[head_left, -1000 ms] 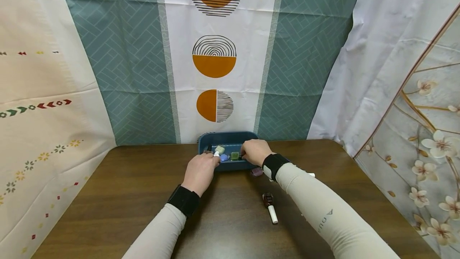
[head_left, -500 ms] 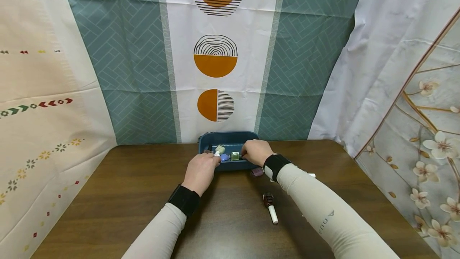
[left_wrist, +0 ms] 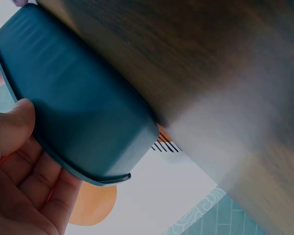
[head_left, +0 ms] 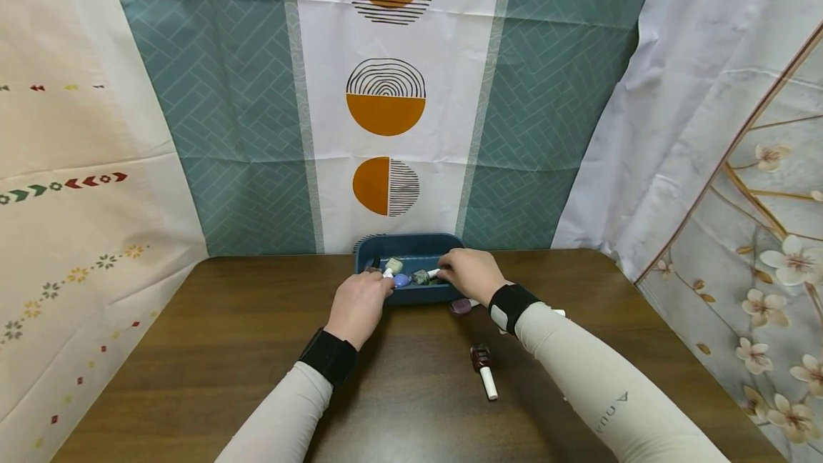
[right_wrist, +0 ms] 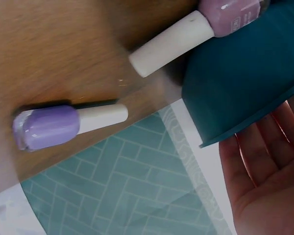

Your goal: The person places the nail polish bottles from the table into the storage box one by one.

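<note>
A dark blue bin (head_left: pixel 418 296) stands at the table's back edge with several nail polish bottles in it. My left hand (head_left: pixel 361 304) grips its front left rim; in the left wrist view the thumb (left_wrist: pixel 20 122) lies on the outer wall. My right hand (head_left: pixel 472 271) reaches over the front right rim, beside a dark green nail polish bottle (head_left: pixel 421 277) with a white cap (head_left: pixel 434 273). The fingertips are hidden, so I cannot tell whether they pinch that cap. A blue nail polish bottle (head_left: pixel 401 281) and a pale green one (head_left: pixel 394 266) lie further left in the bin.
A mauve nail polish bottle (head_left: pixel 459 306) lies just in front of the bin. Nearer on the table is a dark red one (head_left: pixel 480 357) with a white cap. The right wrist view shows a purple one (right_wrist: pixel 51 128) lying right of the bin. Patterned cloth hangs behind.
My right hand has shifted slightly right, and the green bottle's white cap has come into sight and the bottle looks darker. The left hand has stayed on the rim.
</note>
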`<state>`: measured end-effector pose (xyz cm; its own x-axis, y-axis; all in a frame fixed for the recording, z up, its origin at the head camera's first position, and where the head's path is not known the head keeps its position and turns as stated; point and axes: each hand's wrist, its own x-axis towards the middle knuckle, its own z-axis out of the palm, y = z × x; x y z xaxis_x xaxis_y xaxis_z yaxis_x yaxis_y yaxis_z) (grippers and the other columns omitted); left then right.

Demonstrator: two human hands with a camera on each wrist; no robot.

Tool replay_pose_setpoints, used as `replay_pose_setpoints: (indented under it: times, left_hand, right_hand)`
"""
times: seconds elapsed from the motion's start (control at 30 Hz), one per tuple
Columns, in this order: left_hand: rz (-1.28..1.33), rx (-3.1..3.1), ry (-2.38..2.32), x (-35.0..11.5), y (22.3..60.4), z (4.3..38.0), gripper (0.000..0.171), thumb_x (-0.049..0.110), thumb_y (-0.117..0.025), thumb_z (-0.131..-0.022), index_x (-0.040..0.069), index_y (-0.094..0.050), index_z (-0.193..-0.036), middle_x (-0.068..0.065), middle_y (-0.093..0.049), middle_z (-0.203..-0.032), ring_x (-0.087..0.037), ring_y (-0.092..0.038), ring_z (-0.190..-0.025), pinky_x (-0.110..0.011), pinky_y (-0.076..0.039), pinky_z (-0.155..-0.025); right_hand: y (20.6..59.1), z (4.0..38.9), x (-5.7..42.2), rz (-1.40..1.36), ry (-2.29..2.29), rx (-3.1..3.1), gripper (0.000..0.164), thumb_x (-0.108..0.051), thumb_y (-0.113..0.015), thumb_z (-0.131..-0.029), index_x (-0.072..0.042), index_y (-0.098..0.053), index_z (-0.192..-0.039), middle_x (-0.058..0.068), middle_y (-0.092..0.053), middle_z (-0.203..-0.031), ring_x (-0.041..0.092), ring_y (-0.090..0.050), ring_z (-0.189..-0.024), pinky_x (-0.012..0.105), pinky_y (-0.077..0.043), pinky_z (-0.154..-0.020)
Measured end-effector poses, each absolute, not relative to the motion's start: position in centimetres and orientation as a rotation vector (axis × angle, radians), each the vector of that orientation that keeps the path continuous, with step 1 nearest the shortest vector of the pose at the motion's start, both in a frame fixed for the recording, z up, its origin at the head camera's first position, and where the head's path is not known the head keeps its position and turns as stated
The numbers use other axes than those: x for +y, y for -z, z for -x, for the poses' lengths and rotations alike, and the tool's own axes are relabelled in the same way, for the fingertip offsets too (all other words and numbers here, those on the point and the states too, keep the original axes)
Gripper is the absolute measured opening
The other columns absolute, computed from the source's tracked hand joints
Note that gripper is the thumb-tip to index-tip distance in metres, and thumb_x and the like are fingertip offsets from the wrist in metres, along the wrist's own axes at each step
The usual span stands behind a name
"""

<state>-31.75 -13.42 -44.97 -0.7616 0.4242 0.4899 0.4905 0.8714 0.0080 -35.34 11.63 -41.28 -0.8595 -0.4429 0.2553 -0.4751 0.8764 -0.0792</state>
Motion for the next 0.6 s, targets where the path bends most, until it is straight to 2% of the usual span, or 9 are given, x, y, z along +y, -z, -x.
replay_pose_setpoints:
  times: [0.13,0.27,0.6]
  left_hand:
    - [0.673,-2.55,0.189,-13.4,44.9,31.7,0.007,0.013,-0.086,-0.097,0.014,-0.086,-0.104,-0.004,-0.078,-0.091,-0.025,-0.072,-0.082,-0.039,-0.062,-0.08]
    - [0.673,-2.549,0.198,-13.7,45.1,31.6,0.008,0.012,-0.086,-0.096,0.013,-0.086,-0.104,-0.005,-0.078,-0.091,-0.025,-0.071,-0.081,-0.039,-0.062,-0.081]
    - [0.685,-2.545,0.199,-13.5,45.0,31.9,0.007,0.013,-0.085,-0.098,0.013,-0.086,-0.105,-0.005,-0.079,-0.093,-0.025,-0.071,-0.082,-0.039,-0.062,-0.082]
  right_hand:
    - [41.2,34.6,12.5,-0.721,-0.2,-2.743,0.028,-0.027,-0.08,-0.104,-0.009,-0.082,-0.126,0.008,-0.08,-0.117,0.025,-0.078,-0.102,0.045,-0.064,-0.086]
    - [41.0,33.6,13.0,-0.761,-0.229,-2.7,0.037,-0.03,-0.08,-0.104,-0.006,-0.079,-0.132,0.01,-0.08,-0.124,0.029,-0.076,-0.113,0.048,-0.062,-0.095]
    - [40.7,31.7,14.6,-0.835,-0.236,-2.696,0.059,-0.041,-0.075,-0.106,-0.005,-0.066,-0.152,0.015,-0.069,-0.148,0.034,-0.064,-0.139,0.053,-0.047,-0.119]
